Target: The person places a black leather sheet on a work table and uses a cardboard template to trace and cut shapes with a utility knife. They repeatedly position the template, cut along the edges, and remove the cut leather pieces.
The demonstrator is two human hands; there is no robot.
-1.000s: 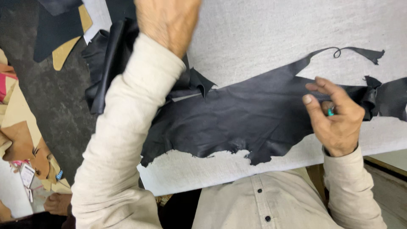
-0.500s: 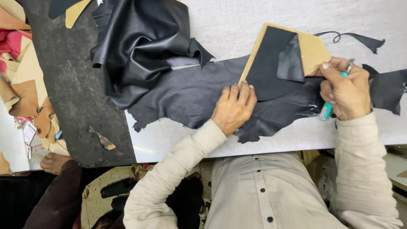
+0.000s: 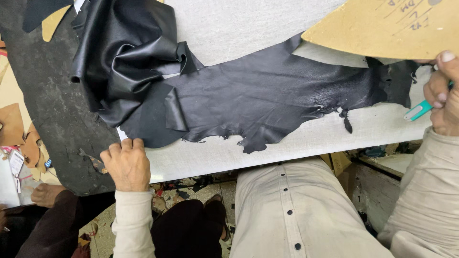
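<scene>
A large black leather hide (image 3: 267,100) lies flat across the white cutting board (image 3: 248,28), and its left end is bunched into glossy folds (image 3: 124,52). My left hand (image 3: 126,165) rests palm down at the board's front edge. Its fingertips touch the hide's lower left corner and it holds nothing. My right hand (image 3: 444,95) is at the far right edge. It grips a teal-handled cutter (image 3: 418,111) and holds up a tan cardboard pattern (image 3: 392,28), tilted above the hide's right end.
A dark rough surface (image 3: 48,114) borders the board on the left, with tan cardboard pieces (image 3: 14,124) beyond it. Another person's hand (image 3: 45,193) shows at lower left. Leather scraps litter the floor (image 3: 186,186) below the board.
My left hand slid from the middle of the hide to the front left edge. My right hand lifted the cardboard pattern off the hide, up and to the right. The view moved closer.
</scene>
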